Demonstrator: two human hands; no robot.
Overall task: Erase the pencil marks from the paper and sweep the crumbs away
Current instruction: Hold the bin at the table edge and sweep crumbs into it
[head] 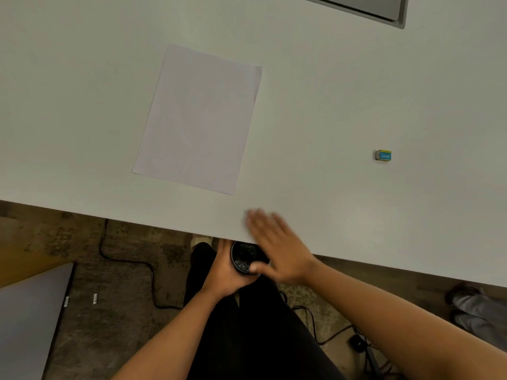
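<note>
A white sheet of paper [197, 119] lies slightly skewed on the pale table [343, 105]; I make out no pencil marks on it. A small eraser [383, 155] in a blue and yellow sleeve rests far to the right of the sheet. My right hand [277, 248] is flat and blurred, fingers spread, over the table's near edge below the sheet. Just under that edge my left hand [227, 272] grips a small dark round container [242, 256]. No crumbs are visible at this size.
A grey panel edge [384, 9] sits at the table's far right. Below the table are brown carpet, black cables [131, 261], a grey board [30, 319] at the left, and another person's shoes [472, 305] at the right.
</note>
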